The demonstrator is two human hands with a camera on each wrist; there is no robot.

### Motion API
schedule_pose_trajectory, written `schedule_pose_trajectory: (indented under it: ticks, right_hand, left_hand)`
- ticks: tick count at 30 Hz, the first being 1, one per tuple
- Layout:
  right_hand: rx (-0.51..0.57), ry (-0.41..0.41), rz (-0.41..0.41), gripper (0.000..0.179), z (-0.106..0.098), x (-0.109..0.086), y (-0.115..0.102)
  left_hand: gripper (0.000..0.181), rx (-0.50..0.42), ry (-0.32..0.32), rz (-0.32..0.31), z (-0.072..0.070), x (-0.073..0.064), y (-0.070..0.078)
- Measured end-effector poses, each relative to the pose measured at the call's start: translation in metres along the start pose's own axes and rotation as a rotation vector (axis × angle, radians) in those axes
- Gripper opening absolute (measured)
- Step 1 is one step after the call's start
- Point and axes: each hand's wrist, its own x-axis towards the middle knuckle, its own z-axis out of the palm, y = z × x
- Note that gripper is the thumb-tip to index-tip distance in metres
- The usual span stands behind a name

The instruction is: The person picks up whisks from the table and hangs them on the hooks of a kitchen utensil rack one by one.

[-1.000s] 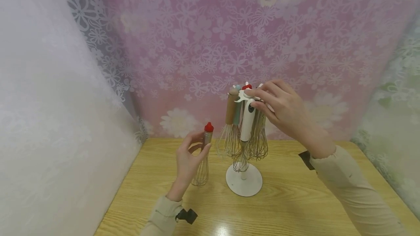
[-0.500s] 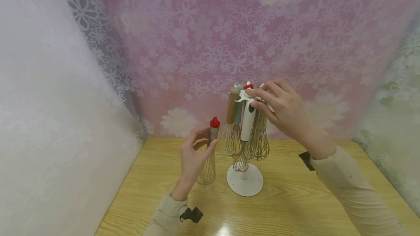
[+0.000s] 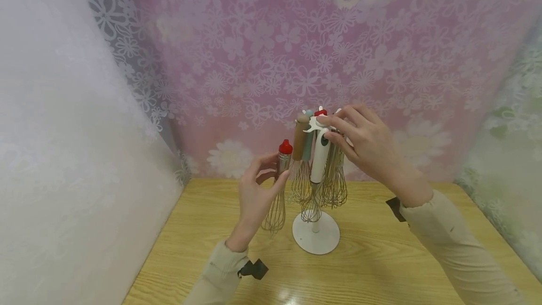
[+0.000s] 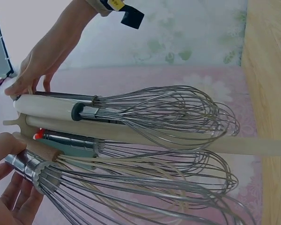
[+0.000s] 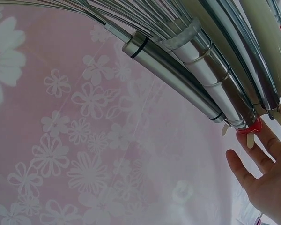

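In the head view my left hand (image 3: 256, 196) grips a whisk (image 3: 285, 160) by its silver handle, between thumb and fingers. It has a red cap and hangs upright, wires down, just left of the white whisk stand (image 3: 316, 236). My right hand (image 3: 369, 142) holds the top of the stand, thumb beside a white-handled whisk (image 3: 319, 161) and index finger on the hub. Also hanging there are a whisk with a brown wooden handle (image 3: 299, 142) and one with a teal handle (image 3: 307, 146). In the right wrist view, a silver-handled whisk (image 5: 178, 79) hangs near my fingertips.
The stand's round base rests on a light wooden table (image 3: 364, 262). Behind it rises a pink floral backdrop (image 3: 262, 74). A white sheet (image 3: 84, 154) closes off the left side, and a pale floral sheet (image 3: 508, 154) the right.
My left hand has moved right and slightly up with the red-capped whisk, bringing it close to the stand. My right hand has stayed at the stand's top.
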Motion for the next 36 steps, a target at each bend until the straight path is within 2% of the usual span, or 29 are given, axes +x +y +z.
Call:
schedule_pose_trajectory:
  ticks: [11,29,36]
  right_hand:
    - [-0.006,-0.002,0.003,0.052,-0.001,0.0,-0.001]
    - [-0.008,-0.001,0.005,0.051,-0.001,0.0,-0.001]
    - [-0.002,0.0,0.006,0.05,-0.001,0.0,-0.001]
  left_hand:
    - [0.037,0.003,0.008,0.019,0.006,0.013,0.01]
    - [0.037,0.035,-0.031,0.034,0.016,0.026,0.023]
    - [0.038,0.064,-0.036,0.044,0.02,0.026,0.026]
